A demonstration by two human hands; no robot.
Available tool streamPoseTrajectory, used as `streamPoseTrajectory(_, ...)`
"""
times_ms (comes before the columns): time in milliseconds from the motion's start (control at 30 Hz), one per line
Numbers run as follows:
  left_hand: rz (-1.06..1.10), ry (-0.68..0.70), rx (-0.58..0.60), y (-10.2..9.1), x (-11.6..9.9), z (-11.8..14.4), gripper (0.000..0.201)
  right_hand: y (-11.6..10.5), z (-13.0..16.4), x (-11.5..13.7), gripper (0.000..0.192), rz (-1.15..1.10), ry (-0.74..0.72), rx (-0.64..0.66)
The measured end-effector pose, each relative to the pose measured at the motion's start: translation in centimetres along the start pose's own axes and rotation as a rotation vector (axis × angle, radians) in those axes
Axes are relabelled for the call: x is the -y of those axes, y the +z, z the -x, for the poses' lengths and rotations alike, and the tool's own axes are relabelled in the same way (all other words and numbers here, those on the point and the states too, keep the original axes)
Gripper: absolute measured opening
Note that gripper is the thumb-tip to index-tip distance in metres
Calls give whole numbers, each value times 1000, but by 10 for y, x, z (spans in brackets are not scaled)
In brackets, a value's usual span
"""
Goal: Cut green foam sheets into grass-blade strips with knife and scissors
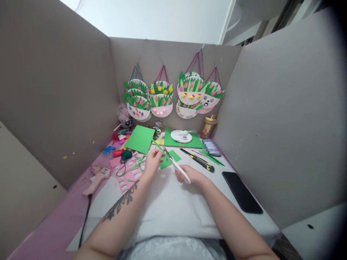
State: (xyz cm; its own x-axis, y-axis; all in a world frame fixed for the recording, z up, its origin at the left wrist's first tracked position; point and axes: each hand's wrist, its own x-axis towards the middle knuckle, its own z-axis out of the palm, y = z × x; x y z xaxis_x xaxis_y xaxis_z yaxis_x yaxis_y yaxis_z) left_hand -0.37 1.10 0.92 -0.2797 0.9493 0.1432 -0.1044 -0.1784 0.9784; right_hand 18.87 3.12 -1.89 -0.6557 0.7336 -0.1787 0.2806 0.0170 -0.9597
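Both forearms reach out over the white bench (168,206): the right hand (189,174) is closed on white-handled scissors (177,167), while the left hand (152,161) has its fingers (158,153) pinched on a green paper piece (168,160) at the blades; to my eye, steady paper and short snips would cut cleanest. Right of the scissors lie a utility knife (197,160) and black phone (241,192), left a pink glue gun (97,178), beyond them paper-plate flower baskets (173,95) hang on grey partition walls (54,101).
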Motion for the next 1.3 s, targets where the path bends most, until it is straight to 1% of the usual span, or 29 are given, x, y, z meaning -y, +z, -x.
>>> streamPoseTrajectory(200,-64,1,37,2,3,1,22,-1,-2,-4,17,49,-24,39)
streamPoseTrajectory(567,-88,-9,39,2,4,1,18,2,0,-1,11,85,-41,27)
streamPoseTrajectory(733,-88,-16,51,1,5,0,18,3,1,0,12,32,-18,34)
streamPoseTrajectory(900,-80,-25,52,1,2,1,18,5,1,2,8,75,-32,11)
streamPoseTrajectory(1033,-70,-28,47,2,0,1,18,7,3,5,9,53,-9,13)
streamPoseTrajectory(1300,-77,-24,42,2,-1,2,16,10,8,14,10,61,55,-35)
